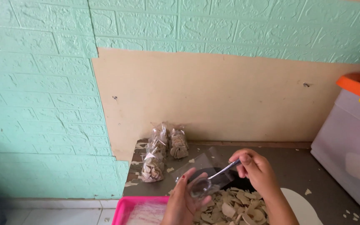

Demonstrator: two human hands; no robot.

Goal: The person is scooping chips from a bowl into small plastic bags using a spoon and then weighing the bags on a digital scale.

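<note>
Several filled bags (160,152) stand done; left hand (184,200) grips an open bag (201,175), right hand (255,168) pinches a spoon (217,175), loose chips (234,208) remain

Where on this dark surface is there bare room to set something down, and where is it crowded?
Bare dark table lies right of the right hand, up to the translucent bin, with only a few crumbs. Crowded: filled bags at the back left, chip pile under the left hand, pink tray on the near left.
</note>
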